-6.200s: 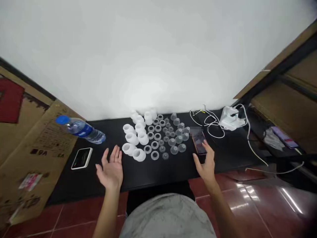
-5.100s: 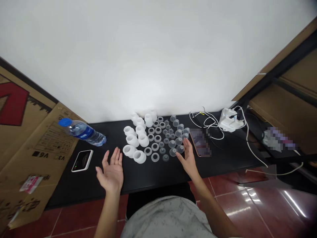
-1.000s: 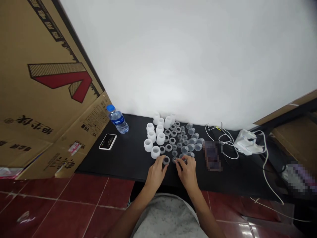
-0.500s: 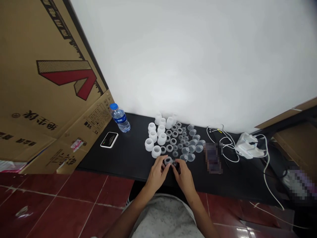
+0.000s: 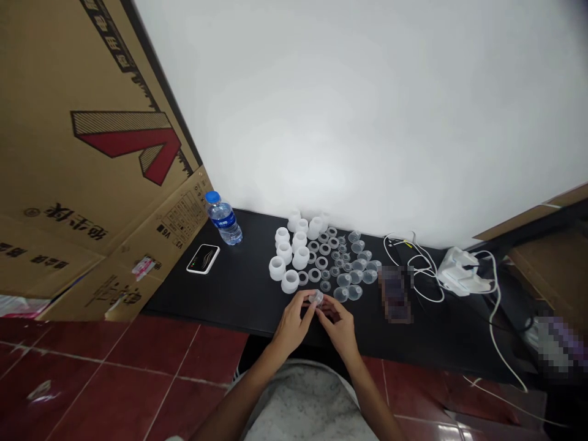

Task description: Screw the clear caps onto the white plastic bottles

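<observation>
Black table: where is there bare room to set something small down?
Bare tabletop shows between the bottle, the white-edged gadget and the white cups. Another patch runs along the front edge, right of the right hand. Crowded: the middle, where white cups, rings and clear domes sit close together, and the back right, with cables and a white block.

whitish piece (image 5: 316, 297) — blue bottle cap (image 5: 212, 196)
</observation>
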`<state>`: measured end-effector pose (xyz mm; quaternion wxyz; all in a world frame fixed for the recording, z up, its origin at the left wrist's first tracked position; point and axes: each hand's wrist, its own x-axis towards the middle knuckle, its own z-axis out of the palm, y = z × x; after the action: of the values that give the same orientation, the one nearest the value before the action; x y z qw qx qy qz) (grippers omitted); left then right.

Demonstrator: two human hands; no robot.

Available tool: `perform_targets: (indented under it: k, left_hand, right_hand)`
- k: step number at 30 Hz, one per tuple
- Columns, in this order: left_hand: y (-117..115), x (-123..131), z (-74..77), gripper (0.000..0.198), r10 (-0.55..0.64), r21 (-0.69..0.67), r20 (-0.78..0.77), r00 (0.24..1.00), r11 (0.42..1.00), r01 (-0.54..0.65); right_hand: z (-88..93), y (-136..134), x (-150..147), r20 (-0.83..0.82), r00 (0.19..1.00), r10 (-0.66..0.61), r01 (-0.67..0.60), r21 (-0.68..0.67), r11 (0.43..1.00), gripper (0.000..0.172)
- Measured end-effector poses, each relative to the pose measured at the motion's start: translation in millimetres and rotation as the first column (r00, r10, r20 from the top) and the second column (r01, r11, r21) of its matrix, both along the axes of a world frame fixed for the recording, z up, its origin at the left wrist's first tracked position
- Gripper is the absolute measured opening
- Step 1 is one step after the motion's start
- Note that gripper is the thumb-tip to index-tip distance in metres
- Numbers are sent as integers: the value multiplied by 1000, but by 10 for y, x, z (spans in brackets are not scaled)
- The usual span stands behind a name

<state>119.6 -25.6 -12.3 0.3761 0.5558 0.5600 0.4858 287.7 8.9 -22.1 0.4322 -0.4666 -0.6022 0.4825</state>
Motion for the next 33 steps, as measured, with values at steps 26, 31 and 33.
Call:
perform_targets:
  k: [26, 31, 33]
  left_hand:
    - [-7, -40, 47, 33, -57, 10, -101, 993, 998, 58]
    - [-19, -42, 11, 38, -46, 40, -136, 990, 998, 52]
    - [-14, -46, -3, 41, -62, 54, -142, 988, 996, 70]
  right_hand:
    - [110, -23, -97, 217, 957, -192, 125, 291, 949, 21]
    - [112, -6, -155, 292, 927, -237, 80, 462, 883, 14]
    - [76, -7, -151, 289, 920, -267, 103, 477, 873, 12]
